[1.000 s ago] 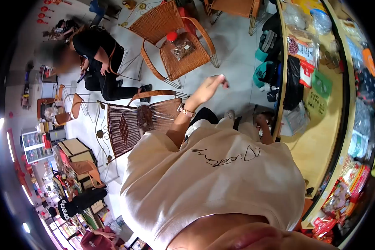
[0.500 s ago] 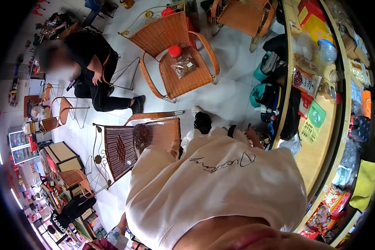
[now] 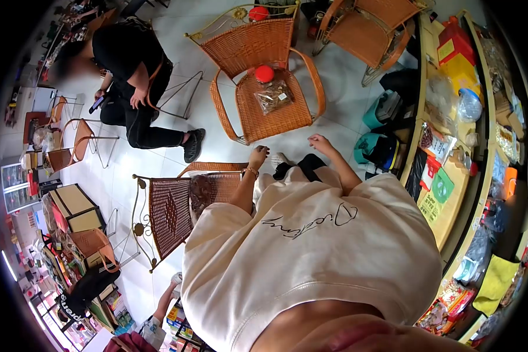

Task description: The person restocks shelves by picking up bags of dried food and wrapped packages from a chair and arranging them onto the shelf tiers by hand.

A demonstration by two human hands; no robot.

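My left hand [image 3: 259,156], with a bracelet at the wrist, is in front of my body, beside the armrest of a woven chair [image 3: 169,208]. Its fingers are loosely bent and nothing shows in them. To its right, my right hand [image 3: 319,141] is held out below another wicker chair [image 3: 274,120], its fingers slightly curled and apart, with no object visible. On that chair's seat lie a clear bag of brown items [image 3: 273,97] and a red-lidded container [image 3: 264,74]. A dark brown bag [image 3: 200,196] rests on the nearer chair.
A seated person in black [image 3: 136,76] holds a phone [image 3: 97,104] at the upper left. Shelves [image 3: 446,217] with packets run along the right, teal bags [image 3: 369,146] beside them. Another chair [image 3: 361,38] stands at the top. More people and boxes [image 3: 76,208] are at the left.
Both my hands have come up and forward from beside my body. The wicker chair with the clear bag has shifted right and slightly down in view, and the shelves have shifted right.
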